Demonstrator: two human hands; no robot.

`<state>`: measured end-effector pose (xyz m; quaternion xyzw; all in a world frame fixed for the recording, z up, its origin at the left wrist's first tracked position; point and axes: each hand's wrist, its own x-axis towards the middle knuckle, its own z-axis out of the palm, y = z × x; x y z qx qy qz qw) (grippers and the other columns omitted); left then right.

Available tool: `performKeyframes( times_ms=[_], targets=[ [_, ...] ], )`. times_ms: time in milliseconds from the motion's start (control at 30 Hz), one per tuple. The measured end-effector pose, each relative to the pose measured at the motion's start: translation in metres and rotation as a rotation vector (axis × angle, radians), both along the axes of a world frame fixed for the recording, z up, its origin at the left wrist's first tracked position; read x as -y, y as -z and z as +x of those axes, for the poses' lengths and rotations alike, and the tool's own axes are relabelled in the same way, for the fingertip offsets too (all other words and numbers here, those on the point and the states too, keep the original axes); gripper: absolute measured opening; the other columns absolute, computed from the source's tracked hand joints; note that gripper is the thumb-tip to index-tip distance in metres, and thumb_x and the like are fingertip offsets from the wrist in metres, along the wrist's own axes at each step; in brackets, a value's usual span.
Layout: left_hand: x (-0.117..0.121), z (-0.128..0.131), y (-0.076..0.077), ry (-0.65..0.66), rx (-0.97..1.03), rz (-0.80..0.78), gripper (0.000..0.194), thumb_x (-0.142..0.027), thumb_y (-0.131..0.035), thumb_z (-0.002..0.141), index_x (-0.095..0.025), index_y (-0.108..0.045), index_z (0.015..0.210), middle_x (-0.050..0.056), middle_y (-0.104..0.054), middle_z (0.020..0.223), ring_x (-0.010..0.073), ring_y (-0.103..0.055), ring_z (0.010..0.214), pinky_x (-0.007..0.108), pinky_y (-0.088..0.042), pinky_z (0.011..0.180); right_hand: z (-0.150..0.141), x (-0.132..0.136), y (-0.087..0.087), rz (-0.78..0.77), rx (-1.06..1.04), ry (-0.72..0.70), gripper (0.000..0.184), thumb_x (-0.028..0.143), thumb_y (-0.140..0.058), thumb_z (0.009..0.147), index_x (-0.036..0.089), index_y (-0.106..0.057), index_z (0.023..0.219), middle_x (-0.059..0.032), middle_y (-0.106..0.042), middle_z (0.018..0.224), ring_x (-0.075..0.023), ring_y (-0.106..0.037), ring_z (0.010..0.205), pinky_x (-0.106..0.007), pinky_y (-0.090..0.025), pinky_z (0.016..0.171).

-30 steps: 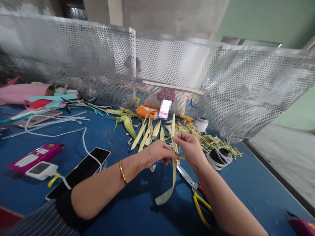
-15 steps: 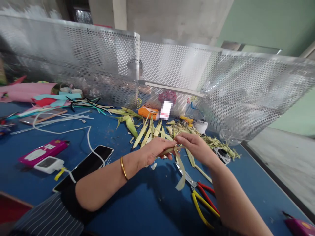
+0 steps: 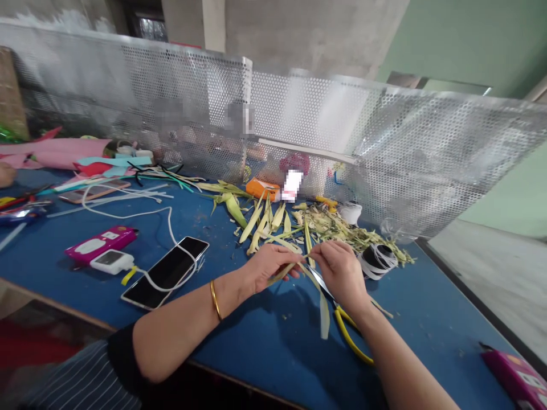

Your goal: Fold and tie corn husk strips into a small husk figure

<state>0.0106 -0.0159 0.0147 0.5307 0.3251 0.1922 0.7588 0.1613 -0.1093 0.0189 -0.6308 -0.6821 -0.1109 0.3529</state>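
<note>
My left hand (image 3: 271, 269) is closed on pale corn husk strips, its fingers curled round them. One long husk strip (image 3: 325, 314) hangs down from between the hands over the blue table. Beside it, my right hand (image 3: 341, 272) is closed, thumb and finger pinching the thin end of a strip close to the left fingertips. Under the right hand lie scissors (image 3: 351, 337) with yellow on the handles; the right forearm covers part of them. Wider husk pieces (image 3: 253, 222) spread out just beyond the hands.
A heap of shredded husk (image 3: 342, 228) and a spool of white cord (image 3: 378, 263) lie to the right. At left are a black-screened phone (image 3: 168, 272), a magenta device (image 3: 102, 245) and a white cable. A perforated metal screen (image 3: 307, 119) stands behind, with a lit phone (image 3: 292, 185) before it.
My right hand has gone from flattened over the husk to a closed pinch on a strip end. The view has shifted slightly, and more of the spool shows.
</note>
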Motion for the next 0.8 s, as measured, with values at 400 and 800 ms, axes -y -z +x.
performKeyframes(
  times_ms=[400,800],
  targets=[
    [0.003,-0.002,-0.001,-0.081,0.089,-0.061,0.022,-0.025,-0.060,0.088,-0.011,-0.071,0.075,0.011,-0.073,0.078,0.0140,-0.067,0.060,0.024,-0.046,0.054,-0.008,0.010,0.008,0.110,0.161,0.063,0.010,0.030,-0.056,0.093,0.023,-0.063,0.092,-0.0034,-0.070,0.085,-0.0204,-0.062,0.081,-0.039,-0.038,0.089],
    [0.004,0.002,0.007,-0.099,0.116,-0.080,0.006,-0.011,-0.072,0.075,-0.010,-0.070,0.070,0.006,-0.070,0.067,0.0107,-0.064,0.057,0.024,-0.050,0.062,-0.011,0.007,0.016,0.178,0.275,0.118,0.015,0.019,-0.053,0.094,0.021,-0.061,0.081,-0.0042,-0.070,0.085,-0.0192,-0.062,0.082,-0.040,-0.036,0.097]
  ],
)
